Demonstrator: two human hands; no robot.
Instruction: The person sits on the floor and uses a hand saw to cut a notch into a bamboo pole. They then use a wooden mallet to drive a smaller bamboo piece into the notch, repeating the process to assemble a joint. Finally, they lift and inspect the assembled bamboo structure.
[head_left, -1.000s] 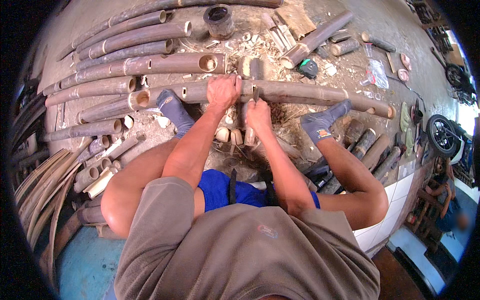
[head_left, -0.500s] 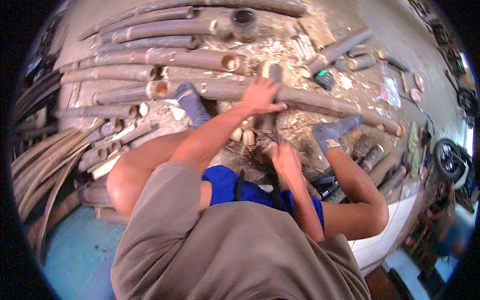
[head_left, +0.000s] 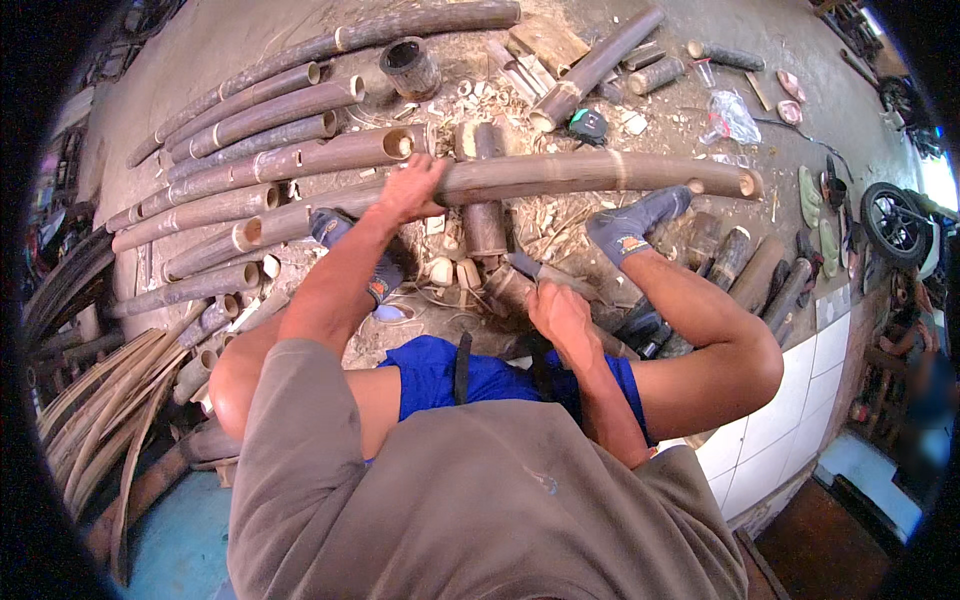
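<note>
Left hand (head_left: pixel 408 190) grips long bamboo pole (head_left: pixel 600 172); right hand (head_left: pixel 562 312) holds blade (head_left: pixel 528 268).

Brown, dark-mottled bamboo poles (head_left: pixel 600 172) with pale cut ends lie on a grey floor (head_left: pixel 250 40), beside blue shorts (head_left: pixel 430 370), grey-blue socks (head_left: pixel 630 225), a taupe shirt (head_left: pixel 480 500) and white wall tiles (head_left: pixel 780 420).

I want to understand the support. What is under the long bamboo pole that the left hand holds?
Under the long bamboo pole held by the left hand, a short thick bamboo piece lies crosswise, with chips on the ground. Whether they touch is hidden by the pole.
</note>
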